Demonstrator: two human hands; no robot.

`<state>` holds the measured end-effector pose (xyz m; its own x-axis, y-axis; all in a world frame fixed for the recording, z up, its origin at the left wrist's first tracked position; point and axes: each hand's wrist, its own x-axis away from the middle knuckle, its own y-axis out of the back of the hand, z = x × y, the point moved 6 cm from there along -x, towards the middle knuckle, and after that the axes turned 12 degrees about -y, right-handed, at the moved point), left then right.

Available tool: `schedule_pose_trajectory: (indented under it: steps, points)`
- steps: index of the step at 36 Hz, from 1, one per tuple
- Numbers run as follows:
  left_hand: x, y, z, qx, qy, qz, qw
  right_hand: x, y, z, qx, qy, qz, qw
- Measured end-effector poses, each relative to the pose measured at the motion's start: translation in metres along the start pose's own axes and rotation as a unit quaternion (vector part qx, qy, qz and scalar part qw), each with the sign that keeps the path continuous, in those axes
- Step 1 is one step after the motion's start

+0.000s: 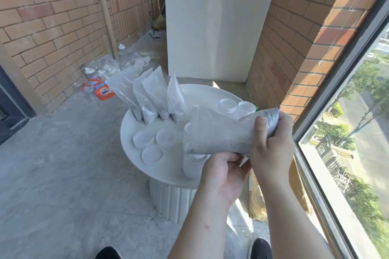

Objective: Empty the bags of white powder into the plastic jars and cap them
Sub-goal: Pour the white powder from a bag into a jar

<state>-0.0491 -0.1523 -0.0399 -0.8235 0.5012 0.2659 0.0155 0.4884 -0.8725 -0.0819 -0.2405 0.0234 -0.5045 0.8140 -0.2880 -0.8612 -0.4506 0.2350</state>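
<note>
Powder is being tipped from the bag (219, 132) into the jar (192, 167) at the table's (200, 94) near edge; the bag's lower edge is pinched by the left hand (221, 171), its raised end gripped by the right hand (271, 147); the mouth should be kept inside the jar's rim.

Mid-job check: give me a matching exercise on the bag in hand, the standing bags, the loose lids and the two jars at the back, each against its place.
Things:
1 held bag
2 standing bags
3 lids
4 back jars

Places:
A uncapped, far right of the table
B loose, near left
C leaning upright, far left
D gripped by left hand and right hand, tilted over a front jar

Pairs: 1-D; 2-C; 3-B; 4-A
</note>
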Motion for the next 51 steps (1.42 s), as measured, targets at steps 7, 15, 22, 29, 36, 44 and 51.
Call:
schedule_pose_trajectory:
  steps: [7, 15, 22, 29, 36, 44, 51]
  points:
    - [-0.002, 0.003, 0.006, -0.006, 0.010, -0.012, 1.000, 0.000, 0.000, 0.001, 0.000, 0.012, 0.000, 1.000]
    - [0.000, 0.001, 0.006, -0.006, 0.012, -0.007, 1.000, -0.001, 0.001, 0.000, -0.004, 0.009, 0.004, 1.000]
    - [0.000, -0.001, 0.007, 0.012, 0.013, -0.006, 1.000, 0.000, 0.002, 0.002, 0.003, 0.012, 0.001, 1.000]
    - [0.002, -0.001, 0.005, 0.011, 0.005, -0.012, 1.000, 0.001, 0.002, 0.002, 0.004, 0.012, 0.005, 1.000]
    - [0.003, -0.003, 0.006, 0.017, 0.015, -0.017, 1.000, 0.001, 0.003, 0.002, -0.011, 0.015, 0.008, 1.000]
    - [0.003, -0.001, 0.007, 0.017, 0.021, -0.025, 0.999, 0.002, 0.005, 0.006, -0.017, 0.014, 0.006, 1.000]
    - [0.001, -0.001, 0.008, 0.016, 0.019, -0.025, 0.999, 0.003, 0.008, 0.011, -0.016, 0.005, -0.007, 1.000]
